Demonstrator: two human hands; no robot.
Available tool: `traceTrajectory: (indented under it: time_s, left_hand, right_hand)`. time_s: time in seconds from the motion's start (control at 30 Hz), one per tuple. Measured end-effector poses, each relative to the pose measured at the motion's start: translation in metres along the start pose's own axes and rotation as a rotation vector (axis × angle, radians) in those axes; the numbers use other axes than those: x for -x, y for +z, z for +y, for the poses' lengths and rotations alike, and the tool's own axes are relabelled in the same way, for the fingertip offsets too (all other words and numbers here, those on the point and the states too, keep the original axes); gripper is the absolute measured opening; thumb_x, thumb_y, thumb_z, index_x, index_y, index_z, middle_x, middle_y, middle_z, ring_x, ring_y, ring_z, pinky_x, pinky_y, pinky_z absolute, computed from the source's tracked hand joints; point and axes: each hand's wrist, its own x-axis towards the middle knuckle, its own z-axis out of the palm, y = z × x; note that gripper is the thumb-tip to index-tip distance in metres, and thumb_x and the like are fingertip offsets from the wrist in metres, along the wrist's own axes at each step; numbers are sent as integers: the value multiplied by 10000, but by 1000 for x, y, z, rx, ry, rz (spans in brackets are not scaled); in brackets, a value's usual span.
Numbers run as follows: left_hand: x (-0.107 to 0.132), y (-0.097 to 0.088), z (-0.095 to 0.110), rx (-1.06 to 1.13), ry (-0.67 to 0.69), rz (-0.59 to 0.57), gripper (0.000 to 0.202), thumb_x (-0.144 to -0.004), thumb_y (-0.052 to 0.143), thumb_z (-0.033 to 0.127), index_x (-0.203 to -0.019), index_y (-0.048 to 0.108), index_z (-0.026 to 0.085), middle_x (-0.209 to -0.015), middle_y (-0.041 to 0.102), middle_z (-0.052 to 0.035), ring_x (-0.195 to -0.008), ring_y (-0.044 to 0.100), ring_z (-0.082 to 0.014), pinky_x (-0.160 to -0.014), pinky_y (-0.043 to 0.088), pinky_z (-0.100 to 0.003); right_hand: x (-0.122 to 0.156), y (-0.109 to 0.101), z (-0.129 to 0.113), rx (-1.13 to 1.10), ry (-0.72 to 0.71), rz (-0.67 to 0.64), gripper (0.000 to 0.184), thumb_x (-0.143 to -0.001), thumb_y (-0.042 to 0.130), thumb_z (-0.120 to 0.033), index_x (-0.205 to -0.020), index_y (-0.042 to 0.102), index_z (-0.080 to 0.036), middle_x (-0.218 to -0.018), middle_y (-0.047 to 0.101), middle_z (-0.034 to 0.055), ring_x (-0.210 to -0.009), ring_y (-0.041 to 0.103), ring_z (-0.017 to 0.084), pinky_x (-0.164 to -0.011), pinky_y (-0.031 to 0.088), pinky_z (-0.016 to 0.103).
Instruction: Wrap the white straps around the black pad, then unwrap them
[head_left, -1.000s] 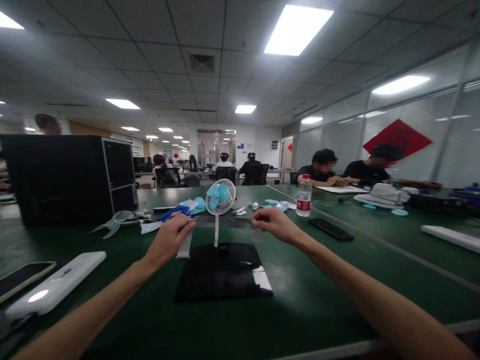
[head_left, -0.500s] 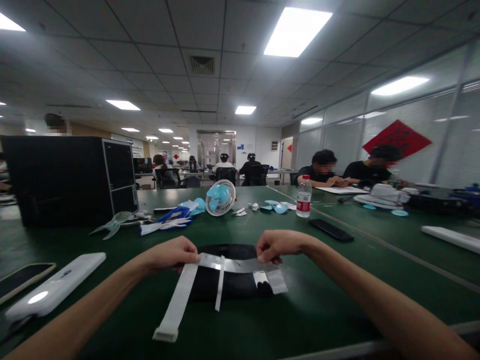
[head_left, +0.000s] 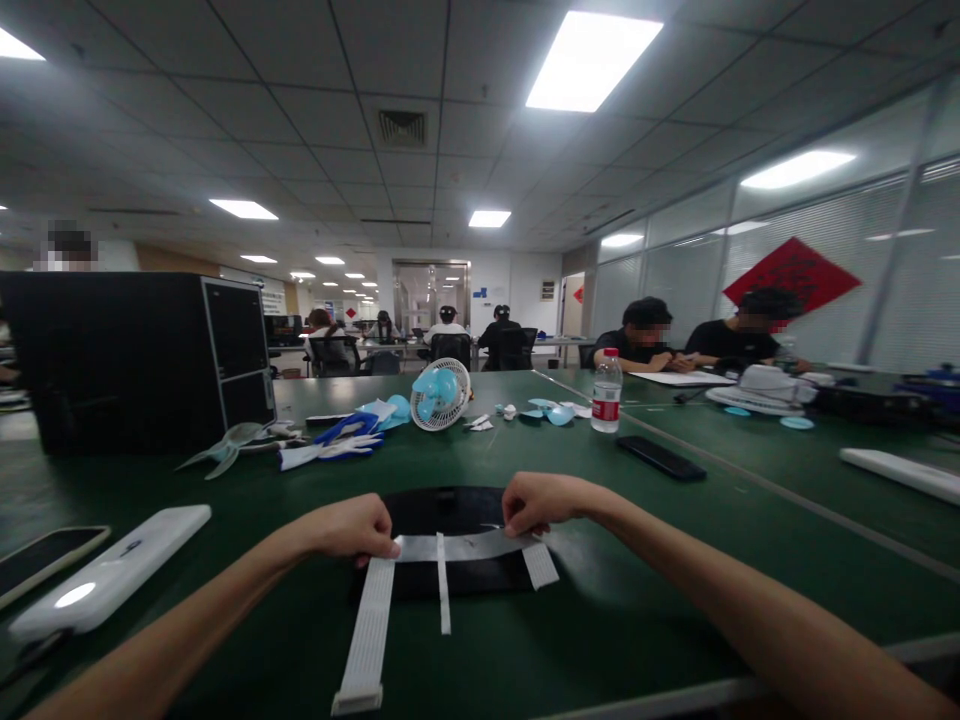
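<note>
A see-through plastic band (head_left: 466, 546) stretches between my hands in front of me. Pinched at its left end are the closed fingers of my left hand (head_left: 358, 527). My right hand (head_left: 541, 502) grips the other end, knuckles up. From the left end hangs a long white ribbed strap (head_left: 369, 630) with a thick end. A thin white strip (head_left: 443, 590) crosses the middle of the band, and a short white ribbed strap (head_left: 541, 566) dangles by my right hand. Behind the band is a black panel (head_left: 450, 510); I cannot tell whether it is attached or lies on the table.
On the green table (head_left: 675, 600) stand a bottle (head_left: 606, 392) and a small fan (head_left: 441, 394). A dark phone (head_left: 660, 458) lies on the right, gloves (head_left: 334, 440) and a black case (head_left: 127, 360) on the left. A white device (head_left: 112, 570) is near my left forearm. Other people sit farther off.
Both hands have lowered slightly with the band, and my right hand has shifted a little left. The long strap has swung right and hangs straighter.
</note>
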Motion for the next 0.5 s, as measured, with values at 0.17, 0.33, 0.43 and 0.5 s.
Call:
traceTrajectory:
  time_s: [0.17,0.33,0.43,0.5]
  left_hand:
    - [0,2,1,-68,-35,29,289,-718,588,468,-714,676,192,-644,614,2,-614,553,-162,-541,363,-262]
    - [1,5,2,-162,17,164,255,-689,632,448,-789,674,218,-809,657,-26,-718,581,-204,-567,405,-280]
    - [6,9,11,-239,201,183,225,-732,607,370,-913,656,245,-922,644,-19,-788,576,-194,-642,437,-285]
    - [9,11,19,-264,336,147,272,-776,552,270,-1032,643,284,-1040,624,-14,-904,574,-194,-772,450,-302]
  right_hand:
    - [-1,2,-1,102,-4,14,209,-769,619,-295,-898,672,-139,-768,643,13,-648,575,124,-535,408,219]
    - [2,6,-6,150,4,67,219,-747,647,-315,-892,671,-153,-796,653,18,-687,593,148,-537,411,228]
    - [2,8,-7,187,21,121,230,-717,678,-335,-874,676,-167,-778,652,11,-677,585,146,-532,389,227]
    - [3,10,-9,223,17,153,223,-703,690,-332,-854,678,-169,-787,652,13,-681,578,144,-531,381,225]
